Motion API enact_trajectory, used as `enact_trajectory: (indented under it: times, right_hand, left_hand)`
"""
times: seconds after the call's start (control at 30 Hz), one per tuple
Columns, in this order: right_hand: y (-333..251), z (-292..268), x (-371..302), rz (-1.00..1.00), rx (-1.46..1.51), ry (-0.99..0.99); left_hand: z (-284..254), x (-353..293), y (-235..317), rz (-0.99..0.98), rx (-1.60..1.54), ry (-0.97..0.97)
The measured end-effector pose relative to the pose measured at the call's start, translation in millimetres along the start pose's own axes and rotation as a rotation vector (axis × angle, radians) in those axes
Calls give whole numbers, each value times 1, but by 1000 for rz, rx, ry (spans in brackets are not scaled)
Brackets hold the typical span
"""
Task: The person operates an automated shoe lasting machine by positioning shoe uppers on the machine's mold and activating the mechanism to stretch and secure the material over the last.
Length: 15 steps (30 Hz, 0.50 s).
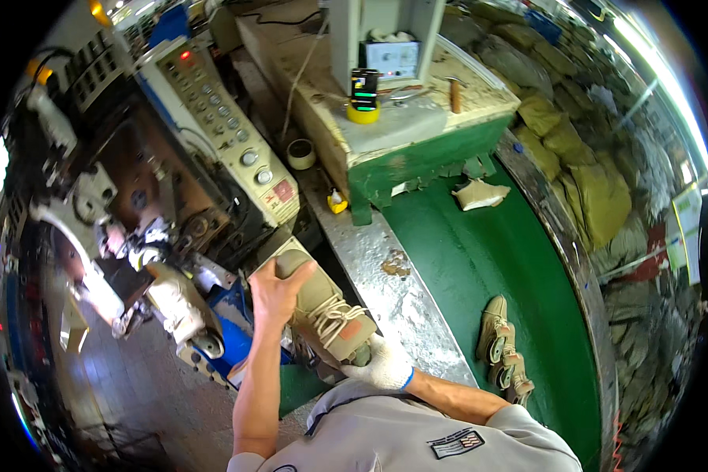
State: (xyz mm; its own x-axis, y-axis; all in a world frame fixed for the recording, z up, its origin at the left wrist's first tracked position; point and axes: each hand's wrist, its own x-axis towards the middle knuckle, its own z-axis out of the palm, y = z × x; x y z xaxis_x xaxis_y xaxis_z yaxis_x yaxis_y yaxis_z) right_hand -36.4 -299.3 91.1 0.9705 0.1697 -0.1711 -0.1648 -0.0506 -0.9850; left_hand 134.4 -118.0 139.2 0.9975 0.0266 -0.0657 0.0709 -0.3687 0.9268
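Note:
A tan lace-up shoe (330, 318) with cream laces and a small orange-brown patch is held in front of my body, its toe pointing away and to the left. My bare left hand (275, 293) is closed around the toe, thumb across the top. At the heel end, my right hand (387, 363), in a white knit glove with a blue cuff edge, grips the shoe near its opening. Its fingers are partly hidden behind the shoe. To the left, another tan shoe upper (179, 305) sits clamped in the machine (102, 236).
A control panel (224, 126) with knobs stands at the far left. Beyond the metal ledge (405, 303), a green conveyor belt (527, 291) carries several tan shoes (499, 338) and a beige piece (480, 194). A hammer (455, 96) and yellow tape roll (363, 115) lie on the bench.

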Motion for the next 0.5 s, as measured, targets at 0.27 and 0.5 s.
enact_trajectory:
  times: [0.27, 0.5]
  right_hand:
    - [94, -76, -23, 387, 474, 279]
    - [254, -205, -28, 399, 735, 891]
  left_hand:
    - [163, 48, -59, -134, 125, -523]
    - [171, 1, -135, -61, 415, -482]
